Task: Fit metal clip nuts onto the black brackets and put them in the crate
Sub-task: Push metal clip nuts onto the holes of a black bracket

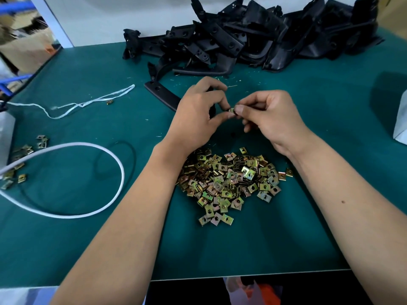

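My left hand [198,115] grips a long black bracket [161,94] whose flat end with holes sticks out to the upper left over the green table. My right hand [271,119] pinches a brass-coloured clip nut [232,110] between thumb and forefinger, right at the bracket end held by the left fingers. Whether the nut sits on the bracket is hidden by the fingers. A heap of loose clip nuts [229,181] lies just in front of my wrists. A big pile of black brackets [253,36] fills the back of the table. No crate is in view.
A white cable loop [92,150] and a thin black cord lie at the left. White string [88,104] trails at the back left, with a stray nut [109,102] beside it. Several more nuts [24,159] are scattered at the left edge. A white object [400,124] sits at the right edge.
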`<state>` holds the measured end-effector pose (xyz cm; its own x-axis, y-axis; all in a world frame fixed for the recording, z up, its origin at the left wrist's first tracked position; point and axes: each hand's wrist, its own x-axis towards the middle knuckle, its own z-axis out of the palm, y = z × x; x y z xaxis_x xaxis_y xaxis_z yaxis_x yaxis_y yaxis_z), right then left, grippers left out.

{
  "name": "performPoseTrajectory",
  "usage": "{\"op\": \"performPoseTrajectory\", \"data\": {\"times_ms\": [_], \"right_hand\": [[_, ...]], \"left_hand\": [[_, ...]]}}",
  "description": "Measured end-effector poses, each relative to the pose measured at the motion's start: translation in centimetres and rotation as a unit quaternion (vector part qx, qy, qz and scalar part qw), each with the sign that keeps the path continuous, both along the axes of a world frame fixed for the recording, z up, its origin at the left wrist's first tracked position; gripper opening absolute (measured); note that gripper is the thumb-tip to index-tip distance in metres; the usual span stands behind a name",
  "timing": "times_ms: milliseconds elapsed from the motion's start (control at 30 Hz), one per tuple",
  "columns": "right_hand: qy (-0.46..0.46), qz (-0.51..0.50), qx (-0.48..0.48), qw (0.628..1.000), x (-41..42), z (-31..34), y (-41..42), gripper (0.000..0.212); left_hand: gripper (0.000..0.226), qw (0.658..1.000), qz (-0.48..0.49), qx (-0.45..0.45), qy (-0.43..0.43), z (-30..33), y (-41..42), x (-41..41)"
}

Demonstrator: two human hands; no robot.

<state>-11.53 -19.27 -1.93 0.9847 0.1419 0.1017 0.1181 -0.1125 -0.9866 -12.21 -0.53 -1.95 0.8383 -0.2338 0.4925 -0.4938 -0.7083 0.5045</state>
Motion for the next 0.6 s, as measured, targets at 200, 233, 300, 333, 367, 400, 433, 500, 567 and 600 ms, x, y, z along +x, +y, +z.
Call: {"op": "performPoseTrajectory", "data": {"times_ms": [200, 233, 300, 333, 367, 400, 433, 500, 567, 600], "right_hand": [[0.043, -0.055, 0.057, 0.996, -0.1, -0.2, 1.0, 0.010], [0.048, -0.074, 0.065, 0.994, -0.1, -0.3, 1.1, 0.010], [0.056, -0.131, 0.081, 0.987, 0.2, -0.3, 1.0, 0.007], [0.059, -0.159, 0.094, 0.981, 0.4, -0.2, 0.8, 0.005], [0.060, -0.180, 0.108, 0.976, 0.6, -0.1, 0.4, 0.004], [0.058, -0.190, 0.117, 0.973, 0.8, 0.0, 0.0, 0.004], [0.054, -0.188, 0.116, 0.974, 0.8, 0.0, -0.2, 0.005], [0.048, -0.165, 0.099, 0.980, 0.8, -0.1, -0.4, 0.009], [0.044, -0.137, 0.077, 0.987, 0.6, -0.2, -0.2, 0.013], [0.042, -0.126, 0.070, 0.989, 0.6, -0.2, 0.0, 0.015]], "left_hand": [[0.014, 1.000, 0.014, 0.017, -0.006, -0.1, -0.7, -0.2], [0.014, 1.000, 0.016, 0.020, -0.006, -0.1, -0.9, -0.3], [0.020, 1.000, 0.021, 0.014, -0.014, 0.0, -1.1, -0.4], [0.022, 1.000, 0.022, 0.008, -0.017, 0.0, -1.2, -0.5], [0.023, 1.000, 0.020, 0.003, -0.016, 0.1, -1.2, -0.5], [0.023, 1.000, 0.015, 0.001, -0.008, 0.2, -1.1, -0.5], [0.023, 1.000, 0.008, 0.002, 0.006, 0.2, -1.0, -0.5], [0.030, 0.999, -0.001, 0.014, 0.044, 0.1, -1.0, -0.6], [0.043, 0.996, -0.012, 0.023, 0.081, -0.2, -0.8, -0.8], [0.048, 0.996, -0.017, 0.020, 0.089, -0.2, -0.7, -0.9]]}}
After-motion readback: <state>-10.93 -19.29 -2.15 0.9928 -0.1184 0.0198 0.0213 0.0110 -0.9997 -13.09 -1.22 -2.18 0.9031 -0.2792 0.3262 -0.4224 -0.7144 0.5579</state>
